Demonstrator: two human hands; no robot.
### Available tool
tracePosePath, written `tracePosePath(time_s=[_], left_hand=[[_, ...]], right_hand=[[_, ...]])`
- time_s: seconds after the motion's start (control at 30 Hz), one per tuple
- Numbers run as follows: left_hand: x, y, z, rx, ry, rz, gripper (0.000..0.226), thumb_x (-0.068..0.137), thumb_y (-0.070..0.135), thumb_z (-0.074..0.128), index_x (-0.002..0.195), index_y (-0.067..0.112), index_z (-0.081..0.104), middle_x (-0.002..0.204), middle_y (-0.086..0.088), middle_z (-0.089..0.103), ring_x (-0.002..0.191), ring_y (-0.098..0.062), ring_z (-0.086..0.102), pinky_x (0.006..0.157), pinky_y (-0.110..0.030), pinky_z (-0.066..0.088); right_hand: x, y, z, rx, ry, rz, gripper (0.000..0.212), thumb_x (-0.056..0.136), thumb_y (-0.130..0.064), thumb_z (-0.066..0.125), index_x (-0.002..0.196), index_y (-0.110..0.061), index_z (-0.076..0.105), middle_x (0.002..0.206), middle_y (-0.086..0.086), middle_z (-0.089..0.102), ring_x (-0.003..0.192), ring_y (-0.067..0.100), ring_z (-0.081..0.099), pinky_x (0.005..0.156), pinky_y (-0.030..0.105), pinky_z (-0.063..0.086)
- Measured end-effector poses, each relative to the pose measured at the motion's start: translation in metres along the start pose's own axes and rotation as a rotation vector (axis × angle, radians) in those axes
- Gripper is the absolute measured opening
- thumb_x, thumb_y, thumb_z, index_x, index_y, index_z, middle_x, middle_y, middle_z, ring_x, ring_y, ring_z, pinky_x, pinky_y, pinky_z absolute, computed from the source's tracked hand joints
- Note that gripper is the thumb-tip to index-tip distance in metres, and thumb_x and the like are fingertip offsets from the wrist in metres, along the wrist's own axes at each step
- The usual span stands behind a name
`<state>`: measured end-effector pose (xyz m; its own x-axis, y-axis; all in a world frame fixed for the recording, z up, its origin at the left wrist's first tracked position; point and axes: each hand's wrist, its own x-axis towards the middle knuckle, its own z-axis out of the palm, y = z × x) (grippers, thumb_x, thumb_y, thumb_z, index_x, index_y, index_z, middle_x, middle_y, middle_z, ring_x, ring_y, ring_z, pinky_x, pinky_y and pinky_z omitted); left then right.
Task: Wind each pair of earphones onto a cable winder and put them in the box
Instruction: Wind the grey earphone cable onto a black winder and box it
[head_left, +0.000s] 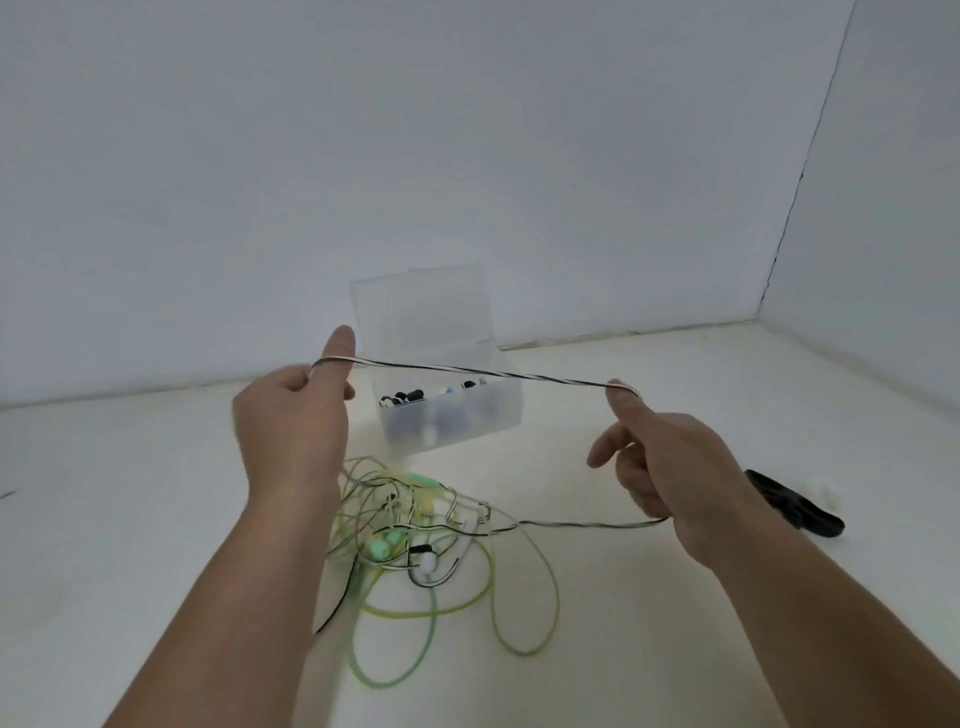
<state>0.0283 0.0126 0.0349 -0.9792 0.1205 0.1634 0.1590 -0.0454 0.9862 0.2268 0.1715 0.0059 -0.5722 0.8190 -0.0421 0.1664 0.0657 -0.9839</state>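
A black-and-white striped earphone cable (483, 373) is stretched taut in the air between my two hands. My left hand (296, 415) has it looped over the raised thumb. My right hand (660, 462) has it hooked over a finger and grips the trailing part, which runs down to the tangle. Beneath my hands, a tangle of green and yellow-green earphones (415, 530) with white earbuds lies on the table. Behind the cable stands the clear plastic box (498, 415), lid open, with wound earphones inside.
A black cable winder (795, 504) and a white one (823, 493) lie on the table to the right of my right hand. White walls close the table at the back and on the right.
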Motion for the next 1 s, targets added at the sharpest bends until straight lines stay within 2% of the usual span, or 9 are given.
tracePosePath(time_s=[0.1,0.23,0.33,0.43,0.53,0.6,0.7,0.87,1.0], left_hand=[[0.006,0.010,-0.011,-0.243,-0.159,-0.351,0.040,0.077,0.047,0.080,0.072,0.017,0.055,0.059,0.003,0.040,0.044,-0.016,0.035,0.049,-0.026,0.033],[0.021,0.020,-0.041,0.203,-0.196,0.153,0.028,0.076,0.020,0.083,0.070,0.012,0.056,0.064,0.001,0.054,0.044,-0.014,0.035,0.050,-0.024,0.031],[0.029,0.025,-0.054,0.429,-0.059,0.346,0.033,0.082,0.034,0.079,0.067,0.011,0.060,0.057,0.000,0.054,0.053,-0.022,0.047,0.062,-0.029,0.040],[0.031,0.023,-0.061,-0.022,-0.105,-0.187,0.047,0.088,0.051,0.069,0.070,0.010,0.056,0.051,0.000,0.040,0.052,-0.024,0.044,0.054,-0.031,0.043],[0.037,0.010,-0.070,-0.055,-0.098,-0.379,0.054,0.081,0.063,0.071,0.068,0.015,0.050,0.054,0.001,0.032,0.048,-0.019,0.034,0.047,-0.027,0.032],[0.043,-0.002,-0.079,0.234,-0.014,-0.178,0.049,0.082,0.050,0.075,0.065,0.014,0.046,0.059,-0.003,0.037,0.051,-0.022,0.031,0.051,-0.027,0.029],[0.049,-0.012,-0.087,0.676,0.126,0.197,0.017,0.085,0.026,0.069,0.076,0.016,0.059,0.072,-0.007,0.058,0.061,-0.028,0.052,0.057,-0.031,0.035],[0.048,-0.026,-0.058,0.967,0.027,0.391,0.021,0.080,0.016,0.068,0.100,0.019,0.065,0.108,-0.010,0.055,0.101,-0.035,0.054,0.076,-0.040,0.045],[0.024,-0.035,-0.015,0.929,-0.053,0.588,0.063,0.063,-0.002,0.068,0.121,0.023,0.061,0.134,-0.007,0.045,0.128,-0.030,0.037,0.106,-0.044,0.024]], right_hand=[[0.008,0.010,-0.002,-0.009,0.128,-0.045,0.046,0.096,-0.041,0.060,0.070,-0.003,0.066,0.045,-0.003,0.036,0.041,0.015,0.025,0.047,0.027,0.021],[0.013,0.013,-0.006,0.219,0.208,0.036,0.042,0.099,-0.039,0.057,0.075,-0.004,0.063,0.045,-0.001,0.037,0.037,0.015,0.027,0.042,0.023,0.020],[0.006,0.006,-0.008,0.632,0.078,0.238,0.065,0.097,-0.062,0.043,0.078,-0.004,0.064,0.046,0.005,0.045,0.039,0.021,0.047,0.051,0.027,0.041],[-0.001,0.000,-0.010,0.830,-0.094,0.317,0.080,0.093,-0.073,0.033,0.074,-0.002,0.065,0.047,0.005,0.033,0.043,0.024,0.043,0.076,0.041,0.052],[0.001,0.001,-0.014,0.517,-0.038,0.239,0.065,0.091,-0.064,0.049,0.071,-0.004,0.065,0.046,0.000,0.028,0.048,0.020,0.023,0.061,0.033,0.038],[0.003,0.005,-0.020,0.184,0.219,0.076,0.040,0.080,-0.042,0.070,0.069,-0.004,0.063,0.049,0.001,0.042,0.055,0.025,0.034,0.057,0.032,0.029],[0.005,0.004,-0.027,-0.119,0.527,-0.067,0.009,0.074,-0.014,0.069,0.082,-0.010,0.070,0.065,-0.001,0.061,0.059,0.022,0.051,0.061,0.029,0.038],[0.011,0.012,-0.019,-0.497,0.448,-0.071,0.026,0.083,-0.018,0.066,0.108,-0.020,0.061,0.086,0.001,0.058,0.072,0.025,0.058,0.062,0.032,0.038],[0.011,0.018,-0.006,-0.717,0.414,-0.166,0.060,0.082,-0.010,0.061,0.139,-0.023,0.049,0.122,0.008,0.052,0.112,0.030,0.051,0.093,0.040,0.045]])
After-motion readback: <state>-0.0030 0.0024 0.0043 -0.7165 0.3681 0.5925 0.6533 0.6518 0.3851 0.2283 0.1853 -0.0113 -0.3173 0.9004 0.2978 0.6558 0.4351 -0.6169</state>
